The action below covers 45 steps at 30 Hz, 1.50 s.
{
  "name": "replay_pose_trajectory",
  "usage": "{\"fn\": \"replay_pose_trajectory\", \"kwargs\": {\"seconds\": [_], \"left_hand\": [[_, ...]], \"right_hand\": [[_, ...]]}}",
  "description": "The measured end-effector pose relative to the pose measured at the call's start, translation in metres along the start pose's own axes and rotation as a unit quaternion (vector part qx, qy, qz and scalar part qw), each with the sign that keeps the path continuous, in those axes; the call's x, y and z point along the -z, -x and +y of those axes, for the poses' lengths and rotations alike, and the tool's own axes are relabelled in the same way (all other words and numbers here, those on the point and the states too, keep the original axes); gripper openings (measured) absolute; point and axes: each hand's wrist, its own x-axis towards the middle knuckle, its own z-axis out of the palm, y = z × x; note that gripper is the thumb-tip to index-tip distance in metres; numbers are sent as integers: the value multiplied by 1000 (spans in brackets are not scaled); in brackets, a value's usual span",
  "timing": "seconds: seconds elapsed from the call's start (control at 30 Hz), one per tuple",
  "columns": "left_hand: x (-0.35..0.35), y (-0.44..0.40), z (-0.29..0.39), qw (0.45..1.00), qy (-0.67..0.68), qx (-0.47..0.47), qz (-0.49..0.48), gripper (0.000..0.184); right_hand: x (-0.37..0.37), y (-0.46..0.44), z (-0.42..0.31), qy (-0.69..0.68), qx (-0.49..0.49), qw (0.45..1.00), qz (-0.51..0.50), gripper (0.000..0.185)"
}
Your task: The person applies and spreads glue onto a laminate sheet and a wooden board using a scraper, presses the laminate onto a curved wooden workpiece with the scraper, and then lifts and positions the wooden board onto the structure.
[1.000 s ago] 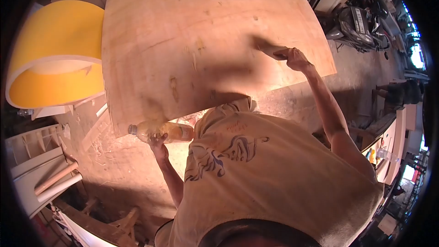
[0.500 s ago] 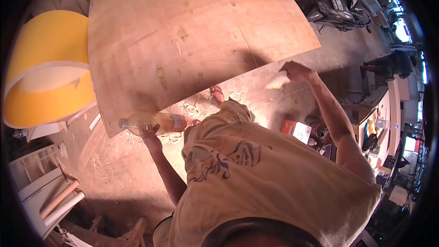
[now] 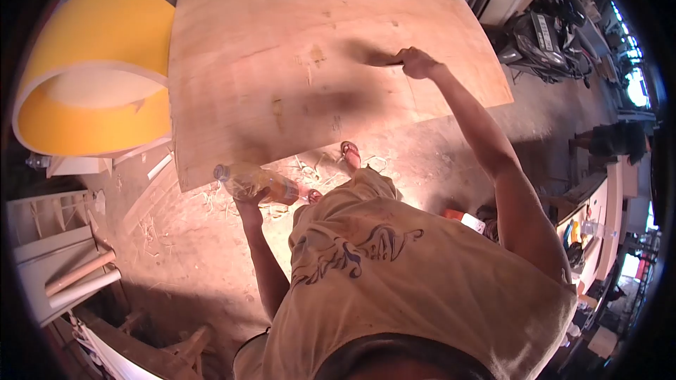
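Observation:
My left hand (image 3: 251, 205) is wrapped around a large clear plastic bottle (image 3: 280, 188), tilted nearly on its side, cap end left. The bottle is held close to the near edge of a wide plywood sheet (image 3: 282, 35). Over the right half of the sheet, my right hand (image 3: 420, 63) is closed on a thin flat piece (image 3: 386, 61) that points left. Blur hides its exact kind, and I cannot tell whether it touches the wood. A shadow falls on the sheet beneath and left of this hand.
A large yellow curved ring (image 3: 91, 35) stands at the sheet's left. Shavings (image 3: 155, 236) litter the floor. A motorcycle (image 3: 542, 42) is parked at the back right, and another person (image 3: 612, 144) is further right. A wooden frame (image 3: 53, 214) stands at left.
My right hand has swung left and away from me, from beyond the sheet's near edge to above the sheet. My left hand still holds the bottle. The whole view has shifted slightly.

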Motion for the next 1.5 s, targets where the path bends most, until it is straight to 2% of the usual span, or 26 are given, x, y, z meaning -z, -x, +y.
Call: {"fn": "replay_pose_trajectory", "kwargs": {"seconds": [0.03,0.1,0.13,0.23,0.27,0.37,0.43,0.53,0.6,0.7,0.77,0.83,0.87,0.97,1.0,1.03,1.07,1.1,1.13,1.17,1.23,1.33,1.37,1.43,1.5], "left_hand": [[-5,-1,5,1000,0,-4,-2,63],[-10,0,12,1000,-2,-4,-10,63],[-8,0,8,1000,-5,-13,-21,64],[-5,-3,-1,1000,10,17,-9,66],[-7,-3,4,1000,10,15,-8,66],[-10,-2,3,1000,4,14,-9,67],[2,-8,-11,999,-19,20,-29,67],[-2,-6,5,997,-24,3,-66,50],[5,-8,-11,996,-49,-44,-61,47],[9,-12,-15,996,-54,-39,-65,51],[2,-8,-2,998,-28,-5,-52,57],[-10,-4,11,999,20,29,-14,62],[-10,-6,11,999,26,21,-17,61],[-10,-4,9,999,36,-3,-15,59],[-12,-4,9,999,31,-10,-16,59],[-14,-5,11,999,26,-19,-19,58],[-14,-5,12,999,20,-20,-21,58],[-14,-3,12,999,15,-19,-24,57],[-15,-2,13,999,10,-21,-26,57],[-17,-1,14,999,10,-28,-23,56],[-20,0,18,999,7,-44,-13,55],[-25,2,27,999,4,-27,-19,52],[-23,1,25,999,4,-21,-27,57],[-18,-1,19,999,1,-7,-51,68],[-25,3,26,1000,18,-18,-14,62]], "right_hand": [[31,-9,-11,1,-48,996,-73,41],[64,-26,-15,13,-22,998,-64,37],[70,-27,-23,-8,-58,998,19,38],[7,-65,16,34,-55,998,7,48],[7,-50,4,-19,-40,998,-44,51],[-19,-20,8,-58,8,998,-35,51],[-26,12,5,-67,1,994,-82,52],[-27,60,-7,-91,-5,989,-115,51],[-34,86,-8,-97,-20,986,-135,52],[-37,116,-12,-106,-46,978,-173,57],[-17,126,-25,-42,-28,971,-232,54],[0,130,-22,-93,-21,963,-251,47],[10,127,-20,-117,-16,959,-258,44],[37,110,-28,-203,-30,979,11,40],[79,102,-62,-196,13,980,13,38],[71,75,-51,-162,57,984,47,39],[53,37,-35,-200,66,977,35,36],[47,12,-44,-176,80,979,68,37],[53,2,-70,-150,17,988,46,44],[24,-27,-64,-48,37,996,71,47],[23,-55,-70,15,49,992,-112,40],[71,-80,-82,66,68,991,-92,39],[87,-84,-87,9,53,995,-85,40],[69,-110,-78,-2,24,1000,-11,41],[9,-148,-47,86,87,992,-39,51]]}}
